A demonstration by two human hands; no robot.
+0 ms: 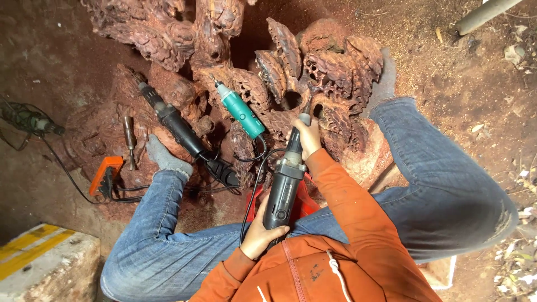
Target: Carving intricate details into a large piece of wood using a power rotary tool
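Both hands grip grey die grinder [284,187] | gnarled reddish carved wood [313,72]

three die grinders [284,184] (one teal), one carved root [313,72]

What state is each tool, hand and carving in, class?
Left hand: gripping grey grinder's rear.
Right hand: gripping its front.
Grey grinder: held, tip against carving.
Green grinder: lying unheld.
Black grinder: lying unheld.
Carving: rough, dusty.

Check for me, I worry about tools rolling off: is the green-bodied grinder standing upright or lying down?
Lying down: the green-bodied grinder rests slanted on the carved wood, no hand on it.
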